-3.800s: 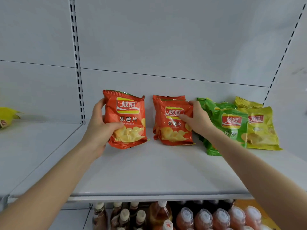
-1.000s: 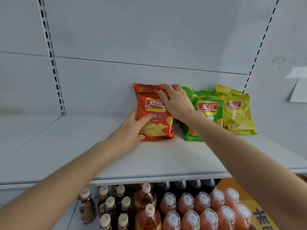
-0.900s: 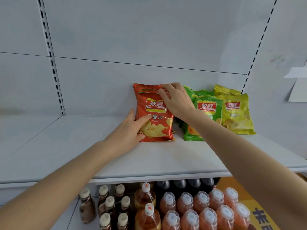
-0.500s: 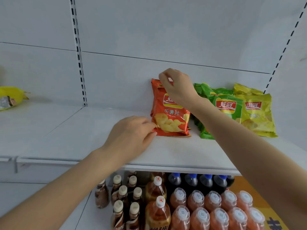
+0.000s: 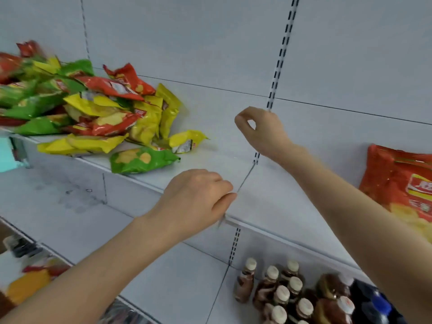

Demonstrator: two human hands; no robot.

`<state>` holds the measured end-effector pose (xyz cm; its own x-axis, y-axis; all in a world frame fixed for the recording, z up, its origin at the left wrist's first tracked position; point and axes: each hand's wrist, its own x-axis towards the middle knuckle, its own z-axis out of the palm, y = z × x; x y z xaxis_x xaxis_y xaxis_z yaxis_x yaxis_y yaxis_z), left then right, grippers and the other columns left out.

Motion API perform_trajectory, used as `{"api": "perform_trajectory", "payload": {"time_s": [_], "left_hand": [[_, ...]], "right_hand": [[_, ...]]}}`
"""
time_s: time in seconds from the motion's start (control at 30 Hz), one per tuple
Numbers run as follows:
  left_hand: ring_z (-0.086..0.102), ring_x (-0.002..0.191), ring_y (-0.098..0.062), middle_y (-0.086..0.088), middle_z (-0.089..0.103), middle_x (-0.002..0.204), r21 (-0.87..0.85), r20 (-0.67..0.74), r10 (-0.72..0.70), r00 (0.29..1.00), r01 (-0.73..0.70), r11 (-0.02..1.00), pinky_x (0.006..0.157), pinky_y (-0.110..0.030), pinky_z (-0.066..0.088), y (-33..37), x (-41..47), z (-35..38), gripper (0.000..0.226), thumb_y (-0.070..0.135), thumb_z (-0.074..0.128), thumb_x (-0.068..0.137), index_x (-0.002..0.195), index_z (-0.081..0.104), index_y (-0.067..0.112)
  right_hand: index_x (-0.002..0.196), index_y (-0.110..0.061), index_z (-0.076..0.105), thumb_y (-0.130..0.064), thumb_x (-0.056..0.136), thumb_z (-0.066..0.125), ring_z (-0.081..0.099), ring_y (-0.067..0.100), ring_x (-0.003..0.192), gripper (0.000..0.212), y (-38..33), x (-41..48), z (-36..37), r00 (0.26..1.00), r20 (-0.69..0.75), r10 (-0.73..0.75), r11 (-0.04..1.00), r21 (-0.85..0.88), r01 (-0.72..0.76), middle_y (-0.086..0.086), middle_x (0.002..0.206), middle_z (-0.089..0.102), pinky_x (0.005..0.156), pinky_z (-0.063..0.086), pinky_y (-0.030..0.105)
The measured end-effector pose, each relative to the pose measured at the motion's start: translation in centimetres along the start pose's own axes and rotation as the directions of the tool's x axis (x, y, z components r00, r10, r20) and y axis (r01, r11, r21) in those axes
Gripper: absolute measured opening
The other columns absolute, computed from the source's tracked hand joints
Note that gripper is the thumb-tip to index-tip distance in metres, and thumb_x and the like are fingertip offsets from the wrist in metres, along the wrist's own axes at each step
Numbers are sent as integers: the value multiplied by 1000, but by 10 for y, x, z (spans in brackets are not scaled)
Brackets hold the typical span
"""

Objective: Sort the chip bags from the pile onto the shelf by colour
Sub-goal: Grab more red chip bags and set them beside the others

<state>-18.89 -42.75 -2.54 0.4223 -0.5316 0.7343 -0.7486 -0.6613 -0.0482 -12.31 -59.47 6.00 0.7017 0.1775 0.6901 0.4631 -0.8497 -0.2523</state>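
Observation:
A mixed pile of red, green and yellow chip bags [image 5: 93, 108] lies on the left part of the white shelf [image 5: 268, 202]. A green bag [image 5: 140, 160] lies at the pile's near edge, and a small yellow bag [image 5: 187, 141] just behind it. At the far right a red bag [image 5: 395, 183] stands against the back panel. My left hand [image 5: 196, 197] hovers over the shelf's front edge, right of the green bag, fingers loosely curled and empty. My right hand [image 5: 261, 129] is raised before the back panel with thumb and forefinger nearly touching, holding nothing.
A slotted upright [image 5: 280, 54] divides the back panel behind my right hand. Below the shelf stand several brown bottles with cream caps [image 5: 280, 291] and dark bottles further right. A teal object [image 5: 9, 155] shows at the left edge. The picture is motion-blurred at the left.
My view has swung left from the sorted bags to the pile. Both hands have let go of the red bag and moved left, empty.

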Motion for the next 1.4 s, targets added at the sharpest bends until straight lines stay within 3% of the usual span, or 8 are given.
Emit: {"api": "perform_trajectory", "payload": {"time_s": [0.27, 0.57, 0.77, 0.87, 0.97, 1.07, 1.23, 1.4], "left_hand": [[62, 61, -25, -1, 63, 64, 71, -60, -71, 996, 75, 995, 48, -32, 50, -139, -68, -68, 36, 32, 45, 86, 68, 68, 12], [65, 63, -24, 1, 67, 66, 43, -104, -122, 987, 127, 991, 45, -33, 51, -215, -90, -83, 38, 35, 43, 86, 72, 71, 15], [66, 63, -24, -2, 68, 67, 28, -114, -133, 985, 137, 990, 44, -36, 51, -229, -94, -72, 38, 35, 43, 85, 72, 71, 13], [65, 62, -24, -2, 67, 66, -6, -108, -134, 985, 135, 991, 41, -36, 50, -233, -93, -69, 37, 34, 44, 85, 74, 72, 13], [66, 64, -23, -2, 68, 70, -57, -95, -122, 988, 117, 992, 42, -37, 51, -236, -88, -64, 36, 34, 45, 85, 79, 73, 12], [68, 74, -24, -4, 71, 82, -132, -102, -123, 987, 109, 985, 53, -38, 56, -243, -82, -61, 38, 35, 46, 85, 89, 73, 8], [62, 99, -23, -10, 66, 109, -355, -139, -260, 956, 197, 914, 87, -28, 47, -255, -59, -61, 60, 51, 47, 80, 112, 66, 5], [58, 105, -9, 6, 57, 115, -656, 230, -377, 897, 429, 621, 92, -33, 50, -263, -39, -71, 97, 74, 53, 54, 134, 47, 19]], "right_hand": [[101, -2, 65, -19, 95, 49, 59, 21, 101, 24, -108, 55, 100, 994, -12, -108, 988, 111, 108, 8, 105, 67, 79, 35, 17], [100, -4, 65, -23, 94, 53, 60, 21, 96, 23, -140, 82, 142, 997, 64, -39, 993, 112, 32, 6, 98, 67, 78, 40, 21], [106, -15, 59, -69, 81, 44, 57, 27, 101, 61, -126, 70, 143, 912, 272, 308, 881, -444, -165, 4, 102, 61, 75, 39, 32], [105, -11, 59, -77, 76, 41, 58, 25, 86, 74, -118, 58, 154, 816, 386, 429, 819, -547, -172, -1, 80, 56, 71, 38, 31], [108, -3, 60, -66, 78, 54, 60, 25, 87, 70, -108, 52, 157, 765, 446, 464, 865, -416, -282, 9, 91, 63, 78, 47, 36], [113, -4, 57, -52, 78, 65, 56, 24, 98, 60, -102, 52, 143, 811, 380, 446, 888, -299, -348, 10, 108, 60, 82, 46, 35], [109, -23, 54, -37, 72, 75, 57, 19, 87, 44, -112, 46, 117, 885, 292, 364, 927, -19, -375, 2, 99, 59, 75, 47, 30], [90, -40, 50, -32, 64, 76, 61, 7, 80, 38, -149, 44, 119, 941, 145, 306, 917, 220, -332, -5, 91, 63, 73, 51, 23]]}}
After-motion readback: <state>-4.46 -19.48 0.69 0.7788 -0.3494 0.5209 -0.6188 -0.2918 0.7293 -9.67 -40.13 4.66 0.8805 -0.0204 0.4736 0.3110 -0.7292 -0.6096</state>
